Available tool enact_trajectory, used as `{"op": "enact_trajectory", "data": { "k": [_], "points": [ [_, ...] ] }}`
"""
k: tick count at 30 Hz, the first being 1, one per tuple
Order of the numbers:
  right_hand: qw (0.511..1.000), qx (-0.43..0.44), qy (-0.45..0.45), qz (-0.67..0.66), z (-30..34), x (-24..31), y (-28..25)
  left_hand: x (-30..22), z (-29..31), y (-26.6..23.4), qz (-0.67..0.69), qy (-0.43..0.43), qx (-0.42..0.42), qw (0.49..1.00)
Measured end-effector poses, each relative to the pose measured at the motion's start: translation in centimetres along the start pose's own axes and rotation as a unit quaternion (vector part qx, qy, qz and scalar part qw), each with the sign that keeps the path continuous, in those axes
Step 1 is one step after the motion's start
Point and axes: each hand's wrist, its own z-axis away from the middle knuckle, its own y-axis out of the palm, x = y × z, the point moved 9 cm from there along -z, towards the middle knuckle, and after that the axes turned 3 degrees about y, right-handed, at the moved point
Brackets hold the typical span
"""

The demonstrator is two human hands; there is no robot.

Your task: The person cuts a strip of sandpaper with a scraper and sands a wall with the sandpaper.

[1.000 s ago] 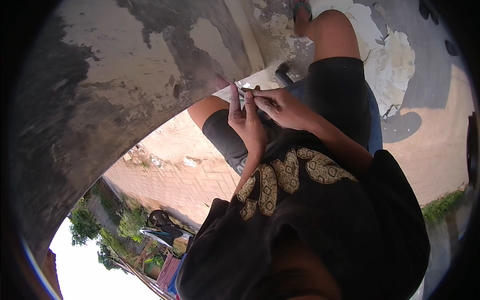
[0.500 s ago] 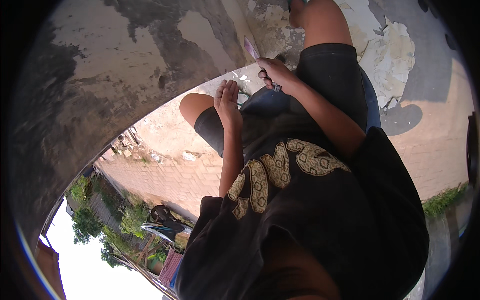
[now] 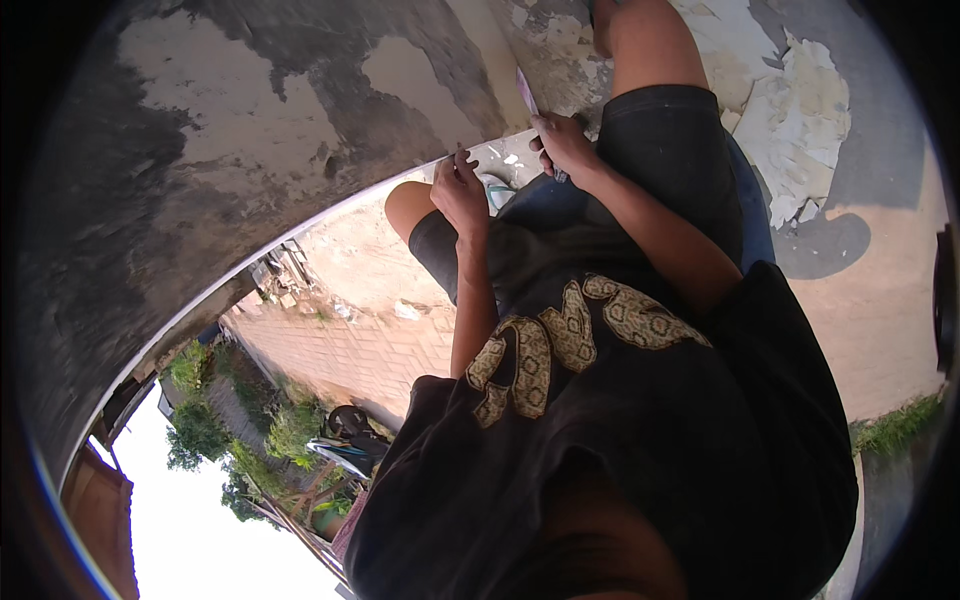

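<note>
A knife was clamped in the right hand, with the fingers closed around its handle and the pointed blade directed away from the torso. The blade was positioned near the far end of the patchy grey wall; contact could not be determined. The left hand was held with bent fingers beside the wall's edge; whether anything was gripped there could not be determined. Pale paint flakes were spread on the floor, beyond the dark shorts.
</note>
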Motion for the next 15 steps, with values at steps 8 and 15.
{"op": "enact_trajectory", "data": {
  "k": [8,15],
  "points": [
    [0.995,0.015,-0.093,0.032,0.2,1.0,0.9,2.0,1.6,-0.9,0.179,-0.131,0.022,0.975],
    [0.983,0.048,-0.062,0.164,0.4,-0.7,1.9,0.8,-0.3,-2.0,0.048,-0.078,-0.05,0.994]
  ]
}}
